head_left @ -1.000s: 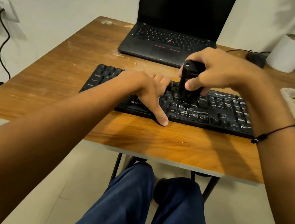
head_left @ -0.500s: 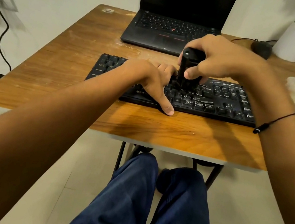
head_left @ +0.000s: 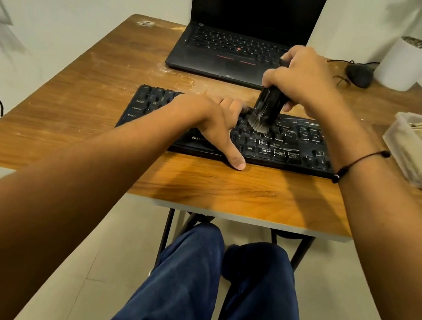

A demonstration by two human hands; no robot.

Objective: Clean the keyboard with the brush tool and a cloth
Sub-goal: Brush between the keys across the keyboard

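Two hands work the keyboard [head_left: 285, 145] at the table's [head_left: 227, 188] near edge: the left hand [head_left: 211, 120] lies flat, steadying it, while the right hand [head_left: 300, 77] grips the brush [head_left: 265, 110], bristles on the middle keys. Brushing looks underway, with pale streaks remaining rightward. Wiping seems not yet begun; a cloth [head_left: 420, 130] sits in the tub [head_left: 394, 135] at right.

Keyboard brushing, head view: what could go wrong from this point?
1. The brush tool in the right hand may flick the pale dust on the keyboard toward the open laptop behind.
2. The left hand covers keys beside the bristles, so that patch could go unbrushed.
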